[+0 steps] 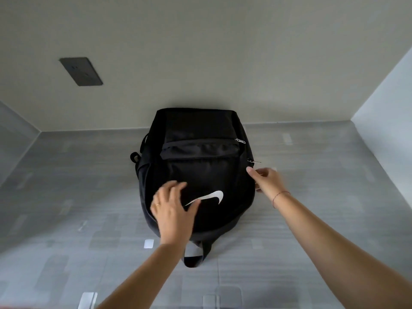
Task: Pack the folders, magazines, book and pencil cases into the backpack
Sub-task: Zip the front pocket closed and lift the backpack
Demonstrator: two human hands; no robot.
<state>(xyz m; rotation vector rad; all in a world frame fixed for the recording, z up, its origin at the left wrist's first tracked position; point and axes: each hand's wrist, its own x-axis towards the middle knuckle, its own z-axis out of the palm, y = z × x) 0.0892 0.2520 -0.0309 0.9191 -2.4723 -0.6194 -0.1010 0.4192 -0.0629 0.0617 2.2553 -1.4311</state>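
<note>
Black zipped backpack, white swoosh

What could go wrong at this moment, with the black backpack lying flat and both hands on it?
1. The black fabric backpack appears zipped shut; the right hand sits just below the metal zipper pull and might miss it.
2. The left hand rests open, not gripping, so the bag may slide on the smooth grey table.
3. No folders or books are in view.

I see a grey streaked table meeting a pale wall, with a dark outlet plate at ten o'clock
</note>
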